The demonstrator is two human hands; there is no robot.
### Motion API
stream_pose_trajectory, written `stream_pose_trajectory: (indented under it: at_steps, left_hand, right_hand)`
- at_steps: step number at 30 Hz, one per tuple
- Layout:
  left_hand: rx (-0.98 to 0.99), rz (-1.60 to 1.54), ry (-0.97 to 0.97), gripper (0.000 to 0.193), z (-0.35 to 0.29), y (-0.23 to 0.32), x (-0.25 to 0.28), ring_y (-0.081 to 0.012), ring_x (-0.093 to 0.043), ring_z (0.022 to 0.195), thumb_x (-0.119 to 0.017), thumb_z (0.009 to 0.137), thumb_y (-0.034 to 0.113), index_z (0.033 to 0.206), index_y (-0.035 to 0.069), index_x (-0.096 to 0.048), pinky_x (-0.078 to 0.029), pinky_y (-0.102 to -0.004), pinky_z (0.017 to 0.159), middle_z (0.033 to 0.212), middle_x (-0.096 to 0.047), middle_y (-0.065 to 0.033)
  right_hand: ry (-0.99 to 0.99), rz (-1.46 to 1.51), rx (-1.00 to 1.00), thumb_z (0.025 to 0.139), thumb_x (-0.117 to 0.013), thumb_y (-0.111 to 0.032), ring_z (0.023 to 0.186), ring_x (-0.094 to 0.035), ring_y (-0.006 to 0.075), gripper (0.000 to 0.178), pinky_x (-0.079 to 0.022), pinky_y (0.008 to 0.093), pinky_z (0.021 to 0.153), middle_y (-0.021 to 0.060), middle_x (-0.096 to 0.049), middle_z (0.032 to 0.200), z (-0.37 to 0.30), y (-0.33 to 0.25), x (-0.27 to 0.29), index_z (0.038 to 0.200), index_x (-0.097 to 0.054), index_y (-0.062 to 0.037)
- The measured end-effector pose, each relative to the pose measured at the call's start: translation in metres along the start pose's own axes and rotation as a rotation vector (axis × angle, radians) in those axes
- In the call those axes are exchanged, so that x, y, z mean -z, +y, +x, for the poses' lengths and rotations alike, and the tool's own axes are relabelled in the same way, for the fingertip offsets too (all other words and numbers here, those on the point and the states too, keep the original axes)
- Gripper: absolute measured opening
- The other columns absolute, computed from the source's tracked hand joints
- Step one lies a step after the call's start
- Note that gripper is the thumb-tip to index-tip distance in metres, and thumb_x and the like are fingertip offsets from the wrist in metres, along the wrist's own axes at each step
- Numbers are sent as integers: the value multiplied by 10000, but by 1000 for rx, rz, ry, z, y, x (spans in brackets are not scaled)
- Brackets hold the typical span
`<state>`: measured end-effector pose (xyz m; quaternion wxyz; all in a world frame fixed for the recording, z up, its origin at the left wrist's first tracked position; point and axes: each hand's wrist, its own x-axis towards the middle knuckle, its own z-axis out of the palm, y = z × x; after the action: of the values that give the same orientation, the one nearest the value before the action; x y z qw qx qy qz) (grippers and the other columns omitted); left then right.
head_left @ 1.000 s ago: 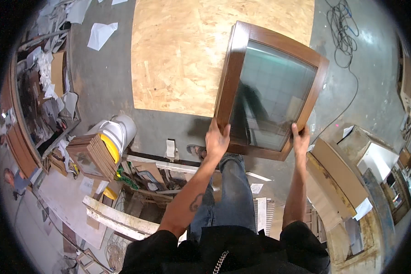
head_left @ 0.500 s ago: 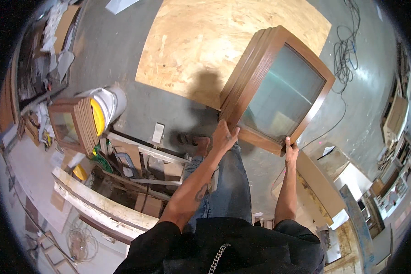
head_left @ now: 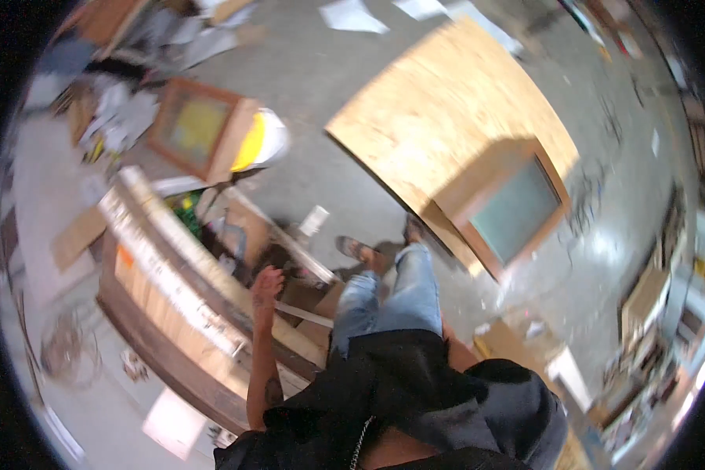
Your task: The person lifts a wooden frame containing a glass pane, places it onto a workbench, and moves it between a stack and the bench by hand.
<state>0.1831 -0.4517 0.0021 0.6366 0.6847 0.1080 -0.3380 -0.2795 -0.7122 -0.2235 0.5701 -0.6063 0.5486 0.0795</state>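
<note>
A stack of brown wooden frames with glass panes (head_left: 517,210) rests on the right part of a sheet of strand board (head_left: 446,102), apart from both my hands. My left hand (head_left: 266,283) hangs at the left, above the clutter beside a long pale timber. Its fingers look loosely bent and apart, with nothing visible in them, though motion blurs them. Only part of my right arm (head_left: 459,354) shows beside my hip; the hand itself is hidden. Further left, another wood-framed glass stack (head_left: 192,125) stands against a white bucket with yellow on it (head_left: 266,141).
Long timbers with chipped white paint (head_left: 172,286) run along my left. A small white block (head_left: 313,221) lies on the concrete floor near my feet. Tangled cable (head_left: 591,196) lies beyond the board, and boards and scraps (head_left: 650,274) line the right side.
Both hands have let go of the glazed frame stack, which now rests on the strand board. My left hand has moved left and my right has dropped out of sight. The view has turned left.
</note>
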Motion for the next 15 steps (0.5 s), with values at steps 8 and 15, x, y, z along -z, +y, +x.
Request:
stream_pose_trajectory:
  at_steps: [8,15]
  left_hand:
    - [-526,630,1154,402,-57,73,121,-303,-588,1005,-541,946,261,1170,-73,-528,-459,-364,878,1005,-633,-192]
    - [-249,1148,1384,624,-9,63,155,-460,-342,1269,-584,895,351,1350,-23,-378,-268,-547,1028,1383,-348,-301]
  right_hand:
    - [-570,-116,6,856,-599,-242,566,-600,200,264,-465,347,468,143,-634,726,206,-148,6,938,-630,7]
    - [-274,-565,265,832,-586,-254,532,-599,198,298,-470,333,480,98,-607,600,272,-390,-148,800,-624,40]
